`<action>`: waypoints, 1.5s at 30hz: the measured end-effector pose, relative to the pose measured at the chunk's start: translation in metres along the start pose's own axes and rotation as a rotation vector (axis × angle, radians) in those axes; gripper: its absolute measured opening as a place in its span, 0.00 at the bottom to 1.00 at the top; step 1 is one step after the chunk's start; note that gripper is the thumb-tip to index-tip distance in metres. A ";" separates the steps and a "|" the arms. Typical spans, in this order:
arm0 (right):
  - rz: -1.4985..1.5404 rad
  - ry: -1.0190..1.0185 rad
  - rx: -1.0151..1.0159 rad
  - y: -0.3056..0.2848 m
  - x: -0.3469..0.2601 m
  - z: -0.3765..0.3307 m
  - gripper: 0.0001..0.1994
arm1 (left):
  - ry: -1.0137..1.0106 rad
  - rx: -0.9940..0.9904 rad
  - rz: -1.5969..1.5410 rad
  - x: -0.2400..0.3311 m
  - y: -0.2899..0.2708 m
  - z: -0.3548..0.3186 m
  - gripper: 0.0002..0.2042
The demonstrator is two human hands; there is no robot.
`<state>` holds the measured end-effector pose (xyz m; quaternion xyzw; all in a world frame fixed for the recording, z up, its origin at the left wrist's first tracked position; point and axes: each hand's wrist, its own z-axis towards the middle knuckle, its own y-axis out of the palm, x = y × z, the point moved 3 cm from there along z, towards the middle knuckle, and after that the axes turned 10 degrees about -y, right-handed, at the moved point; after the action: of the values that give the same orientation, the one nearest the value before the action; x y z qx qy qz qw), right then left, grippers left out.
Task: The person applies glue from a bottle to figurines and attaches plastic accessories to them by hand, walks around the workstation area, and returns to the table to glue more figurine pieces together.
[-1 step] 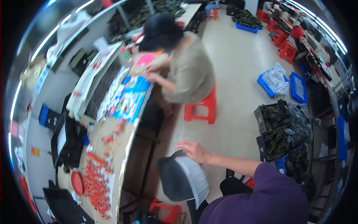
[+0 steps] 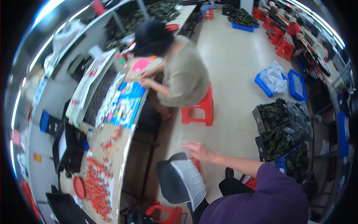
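Note:
My right hand [image 2: 201, 151] reaches in from the right out of a purple sleeve [image 2: 269, 175]. Its fingers are stretched out over the upper edge of a dark, cap-like thing with a grey ribbed brim [image 2: 189, 176]. No hold on the cap is visible, and whether the fingertips touch it I cannot tell. What supports the cap from below is hidden. My left hand is not in view. Dark trousers [image 2: 233, 186] and a shoe [image 2: 229, 172] show beneath my arm.
Left stands a long worktable [image 2: 125, 147] with many small red pieces [image 2: 97, 186], a red dish [image 2: 78, 187] and a blue printed sheet [image 2: 128, 100]. A co-worker [image 2: 186, 72] sits there on a red stool [image 2: 199, 112]. Blue trays [image 2: 297, 86] and dark-filled crates [image 2: 269, 116] line the right.
My view has shifted slightly. The right hand sits a little further right against the cap, and a bit of red shows between them. The co-worker still bends over the table.

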<state>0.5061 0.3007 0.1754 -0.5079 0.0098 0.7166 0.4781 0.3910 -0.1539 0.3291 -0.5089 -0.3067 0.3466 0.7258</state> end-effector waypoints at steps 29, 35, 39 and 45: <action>-0.426 1.656 0.400 -0.515 0.241 -0.381 0.21 | 0.558 -0.854 -0.852 0.779 0.139 0.192 0.18; 0.028 2.078 0.427 -0.497 0.282 -0.459 0.21 | 0.742 -0.711 -0.830 0.958 0.163 0.279 0.16; -0.057 2.166 0.424 -0.464 0.337 -0.524 0.12 | 0.750 -0.714 -0.775 1.074 0.191 0.337 0.16; 0.755 2.138 0.508 -0.591 0.526 -0.526 0.10 | 0.594 -0.693 -0.970 1.247 0.250 0.418 0.15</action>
<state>1.2807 0.7141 -0.1885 -0.7083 0.7024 -0.0033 0.0701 0.7227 1.1429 0.3294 -0.5908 -0.3817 -0.2927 0.6477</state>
